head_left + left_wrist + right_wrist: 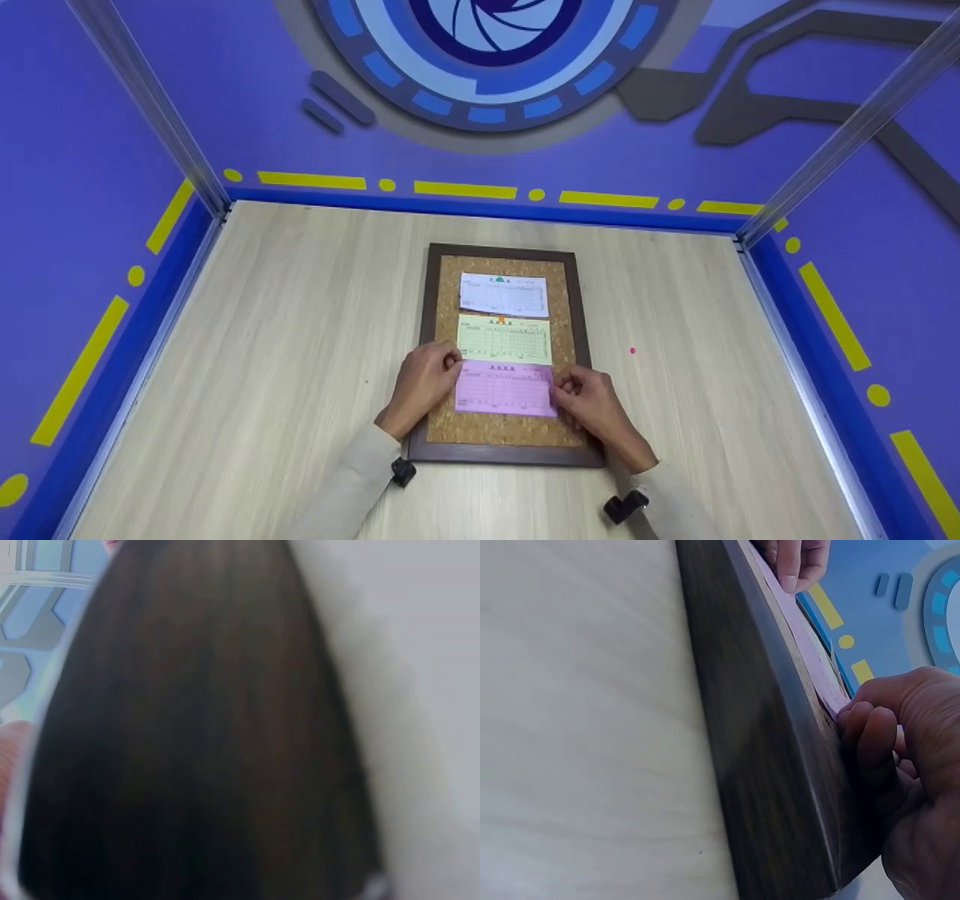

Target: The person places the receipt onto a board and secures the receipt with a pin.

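A pink printed paper slip lies on the lower part of a cork board with a dark frame. My left hand pinches its upper left corner, while my right hand has thumb and finger on its right edge. In the right wrist view, the curled fingers hold that edge near the cork. Above it, a pale yellow slip carries an orange pin, and higher up a white slip has a green pin. The left wrist view is mostly filled by the blurred dark frame.
A small red pin lies on the pale wooden table, right of the board. Blue panels with yellow marks enclose the table at the back and both sides, with metal posts at the back corners.
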The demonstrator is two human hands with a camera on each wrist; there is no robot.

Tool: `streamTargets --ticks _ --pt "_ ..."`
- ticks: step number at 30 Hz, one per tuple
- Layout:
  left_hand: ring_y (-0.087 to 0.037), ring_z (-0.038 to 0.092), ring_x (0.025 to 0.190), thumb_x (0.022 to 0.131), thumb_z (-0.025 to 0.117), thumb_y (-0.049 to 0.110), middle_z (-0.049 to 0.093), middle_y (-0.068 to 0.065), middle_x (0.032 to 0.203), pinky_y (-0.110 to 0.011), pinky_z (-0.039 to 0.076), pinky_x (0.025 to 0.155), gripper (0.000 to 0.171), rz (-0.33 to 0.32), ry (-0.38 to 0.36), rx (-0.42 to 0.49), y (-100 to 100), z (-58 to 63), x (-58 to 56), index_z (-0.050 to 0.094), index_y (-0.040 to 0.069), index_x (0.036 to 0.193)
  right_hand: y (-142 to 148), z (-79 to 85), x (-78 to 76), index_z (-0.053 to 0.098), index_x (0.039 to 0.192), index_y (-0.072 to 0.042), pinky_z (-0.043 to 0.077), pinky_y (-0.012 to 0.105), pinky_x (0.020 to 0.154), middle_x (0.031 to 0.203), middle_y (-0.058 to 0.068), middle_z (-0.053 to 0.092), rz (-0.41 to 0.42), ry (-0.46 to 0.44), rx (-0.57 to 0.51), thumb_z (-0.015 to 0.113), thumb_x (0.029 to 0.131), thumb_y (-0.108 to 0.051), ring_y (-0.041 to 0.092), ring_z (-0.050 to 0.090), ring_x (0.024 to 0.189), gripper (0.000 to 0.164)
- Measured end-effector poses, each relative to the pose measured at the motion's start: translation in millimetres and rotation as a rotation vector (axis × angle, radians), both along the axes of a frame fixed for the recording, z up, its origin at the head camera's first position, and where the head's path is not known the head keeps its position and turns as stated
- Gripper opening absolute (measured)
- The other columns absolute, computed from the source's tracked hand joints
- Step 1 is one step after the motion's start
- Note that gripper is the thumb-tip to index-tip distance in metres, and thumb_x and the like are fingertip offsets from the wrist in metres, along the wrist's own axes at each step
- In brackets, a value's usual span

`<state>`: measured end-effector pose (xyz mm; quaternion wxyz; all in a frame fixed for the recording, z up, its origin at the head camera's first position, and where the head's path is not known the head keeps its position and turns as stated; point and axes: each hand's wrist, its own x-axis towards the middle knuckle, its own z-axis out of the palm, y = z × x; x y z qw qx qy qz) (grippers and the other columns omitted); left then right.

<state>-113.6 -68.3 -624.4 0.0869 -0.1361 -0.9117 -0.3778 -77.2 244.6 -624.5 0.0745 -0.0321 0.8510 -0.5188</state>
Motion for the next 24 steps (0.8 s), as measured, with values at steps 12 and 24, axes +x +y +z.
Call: streamTargets --ticks 12,24 --pt "-0.01 0.055 0.069 0.091 0.079 0.001 0.063 0.004 0.075 -0.029 0.046 0.063 0.014 -0.003 -0.012 0.011 -0.9 -0.1 -0.5 0.074 0.011 0.082 -4.1 2.6 2.0 0.07 0.095 -0.004 0.042 0.021 0.038 0.071 0.002 0.065 -0.035 0.016 0.02 0.076 0.094 0.002 0.01 0.055 0.046 0.008" --pt "-0.01 0.055 0.068 0.093 0.08 0.004 0.063 0.005 0.074 -0.029 0.046 0.063 0.014 -0.005 -0.028 0.01 -0.3 0.0 -0.2 0.074 0.011 0.083 -2.4 -3.4 5.7 0.069 0.109 -0.003 0.046 0.025 0.037 0.075 0.005 0.069 -0.08 0.098 -0.059 0.076 0.096 0.003 0.016 0.06 0.047 0.015"
